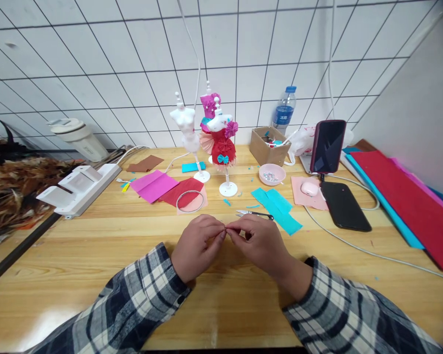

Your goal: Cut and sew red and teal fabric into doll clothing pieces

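Over the middle of the wooden table, my left hand (199,246) and my right hand (260,241) meet with thumbs and forefingers pinched together. Whatever sits between the fingertips is too small to make out. Just behind my right hand lie small scissors (256,214) with dark handles, partly covered by it. Turquoise crepe paper strips (280,211) are to the right of the scissors. A thin metal ring (190,210) rests on red paper (180,189) beyond my left hand. Farther back stands a small white mannequin (225,147) dressed in red paper with a turquoise bow.
Two more mannequins, one bare (186,123) and one in pink (209,105), stand behind. A pink bowl (272,173) holds small shiny pieces near a cardboard box (268,150). Phones, including a black one (345,206), and cables lie right. A power strip (81,189) sits left.
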### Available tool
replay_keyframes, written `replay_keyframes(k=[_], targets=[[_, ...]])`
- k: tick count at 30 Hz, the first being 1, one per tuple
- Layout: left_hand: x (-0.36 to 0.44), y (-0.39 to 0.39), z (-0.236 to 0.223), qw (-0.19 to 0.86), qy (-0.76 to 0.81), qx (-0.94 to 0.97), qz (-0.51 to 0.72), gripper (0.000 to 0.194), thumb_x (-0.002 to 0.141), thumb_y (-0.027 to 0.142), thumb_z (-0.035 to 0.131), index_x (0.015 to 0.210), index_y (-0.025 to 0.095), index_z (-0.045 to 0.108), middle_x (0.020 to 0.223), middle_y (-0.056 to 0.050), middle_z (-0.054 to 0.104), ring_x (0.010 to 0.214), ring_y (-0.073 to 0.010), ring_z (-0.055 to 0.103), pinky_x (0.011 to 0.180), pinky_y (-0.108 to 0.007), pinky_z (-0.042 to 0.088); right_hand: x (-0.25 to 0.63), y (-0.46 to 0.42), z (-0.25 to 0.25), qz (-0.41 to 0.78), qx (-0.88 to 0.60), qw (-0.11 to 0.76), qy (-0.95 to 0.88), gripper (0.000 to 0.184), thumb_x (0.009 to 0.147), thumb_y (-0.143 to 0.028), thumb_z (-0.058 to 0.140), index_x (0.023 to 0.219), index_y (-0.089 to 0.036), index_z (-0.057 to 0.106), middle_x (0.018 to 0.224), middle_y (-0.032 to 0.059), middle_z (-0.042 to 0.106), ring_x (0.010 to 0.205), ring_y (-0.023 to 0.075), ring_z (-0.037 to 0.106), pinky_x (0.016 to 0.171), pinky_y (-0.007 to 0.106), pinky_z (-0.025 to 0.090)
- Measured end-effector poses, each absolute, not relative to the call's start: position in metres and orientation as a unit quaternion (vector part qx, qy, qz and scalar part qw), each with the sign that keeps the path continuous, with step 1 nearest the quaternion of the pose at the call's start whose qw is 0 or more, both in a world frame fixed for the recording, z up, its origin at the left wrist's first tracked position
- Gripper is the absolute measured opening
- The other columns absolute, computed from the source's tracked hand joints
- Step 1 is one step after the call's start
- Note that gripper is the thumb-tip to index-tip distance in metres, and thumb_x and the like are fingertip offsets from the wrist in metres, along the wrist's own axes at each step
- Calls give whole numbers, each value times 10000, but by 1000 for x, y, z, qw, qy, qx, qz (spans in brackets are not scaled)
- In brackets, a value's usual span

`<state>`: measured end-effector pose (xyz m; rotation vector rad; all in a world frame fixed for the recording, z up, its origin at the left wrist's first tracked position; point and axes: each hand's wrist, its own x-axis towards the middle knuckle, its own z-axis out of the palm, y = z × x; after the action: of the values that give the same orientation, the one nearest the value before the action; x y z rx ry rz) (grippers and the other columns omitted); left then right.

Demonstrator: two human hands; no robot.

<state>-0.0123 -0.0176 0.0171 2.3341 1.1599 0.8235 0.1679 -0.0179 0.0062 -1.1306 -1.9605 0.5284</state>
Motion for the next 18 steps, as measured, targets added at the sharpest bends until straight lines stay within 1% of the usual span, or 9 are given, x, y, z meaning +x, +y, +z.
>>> replay_keyframes(k=[2,4,7,10,14,18], targets=[[-12,-18,18,184,413,844,288,203,882,204,487,863,178,687,848,-65,690,818,-194,570,778,-358,445,167,-18,6,203,-450,403,-771,119,807,-215,608,849,-223,719,773,-7,683,616,98,559,571,222,399],[-12,-19,19,175,414,846,287,206,883,209,484,868,181,687,858,-68,694,817,-194,574,774,-358,447,166,-17,7,218,-456,411,-759,105,793,-207,614,817,-216,716,737,-10,677,602,97,553,561,221,400],[-11,-20,20,180,417,842,291,211,889,208,475,878,185,685,874,-70,697,827,-193,582,778,-355,450,164,-15,8,266,-471,419,-729,86,770,-198,630,764,-206,716,664,-9,660,573,100,541,529,215,402],[-12,-20,21,195,424,832,301,201,892,221,487,868,189,683,868,-64,697,827,-188,589,778,-345,451,163,-14,9,312,-480,428,-699,94,769,-206,629,753,-195,722,662,6,668,550,103,538,487,210,405],[-11,-19,18,220,446,806,322,188,886,256,517,844,188,687,821,-54,699,791,-176,606,748,-317,463,162,-15,7,348,-475,437,-680,121,788,-212,615,784,-190,733,707,28,694,573,114,564,493,213,427],[-10,-17,16,234,464,785,337,208,883,258,518,800,178,691,747,-45,696,726,-161,611,691,-286,469,162,-16,5,344,-453,444,-693,127,789,-208,626,841,-210,742,719,19,688,579,111,559,507,215,433]])
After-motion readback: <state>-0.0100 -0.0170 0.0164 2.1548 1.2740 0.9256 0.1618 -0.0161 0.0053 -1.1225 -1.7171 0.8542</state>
